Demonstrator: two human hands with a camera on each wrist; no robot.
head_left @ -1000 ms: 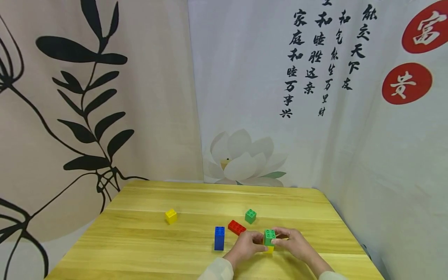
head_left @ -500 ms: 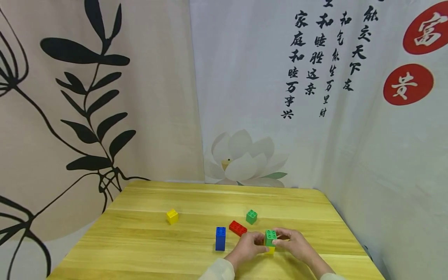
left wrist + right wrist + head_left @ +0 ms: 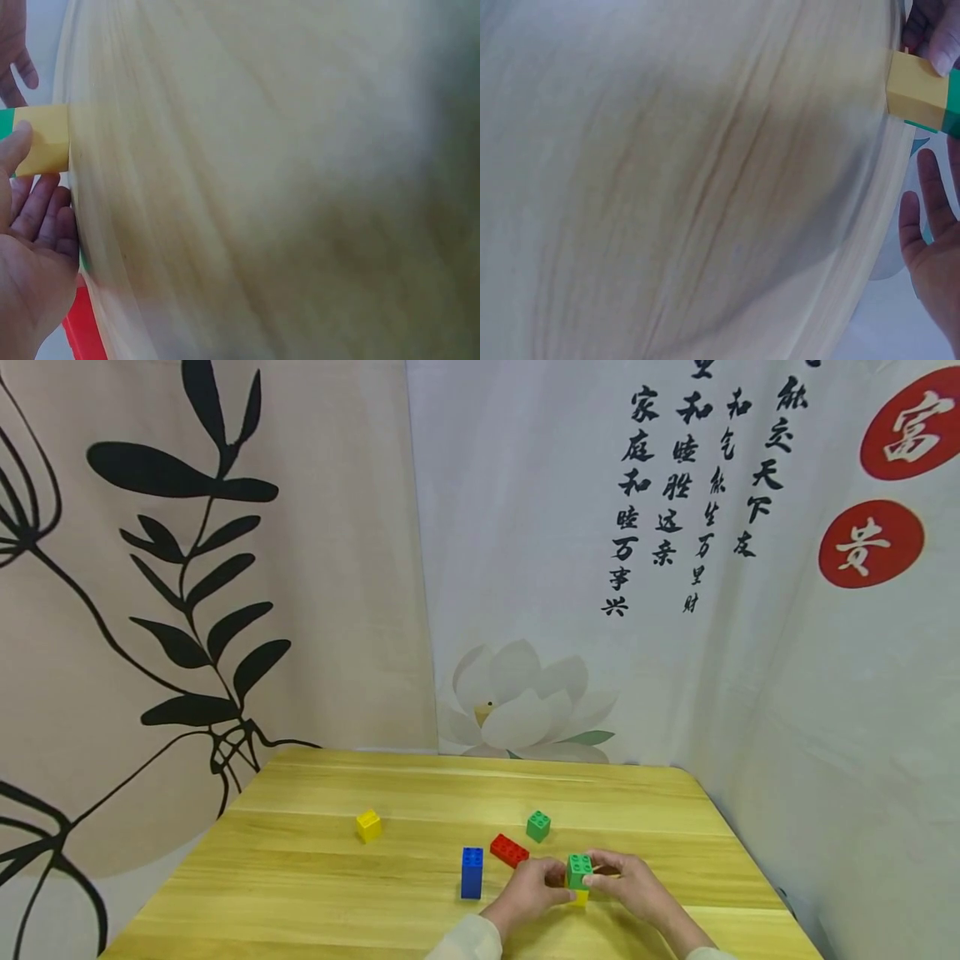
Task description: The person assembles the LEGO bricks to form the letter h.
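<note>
A green toy brick (image 3: 579, 871) sits on top of a yellow toy brick (image 3: 580, 898), the pair upright on the right part of the table. From the left, my left hand (image 3: 528, 888) pinches the yellow brick, with the thumb across its near face, as the left wrist view also shows on the yellow brick (image 3: 46, 141). On the other side, my right hand (image 3: 632, 885) holds the green brick between thumb and fingers. The right wrist view has the right hand (image 3: 937, 266) with its lower fingers spread and the green brick (image 3: 953, 105) cut by the frame edge.
On the wooden table (image 3: 315, 902), a tall blue brick (image 3: 472, 873) stands left of my left hand. A red brick (image 3: 509, 850) lies just beyond that hand. Farther back are another green brick (image 3: 538, 827) and, at left, another yellow brick (image 3: 368, 826). Printed curtains (image 3: 517, 568) hang behind.
Both hands keep their hold on the stacked green and yellow bricks. Only a slight shift of the head camera shows; the other bricks stay in place.
</note>
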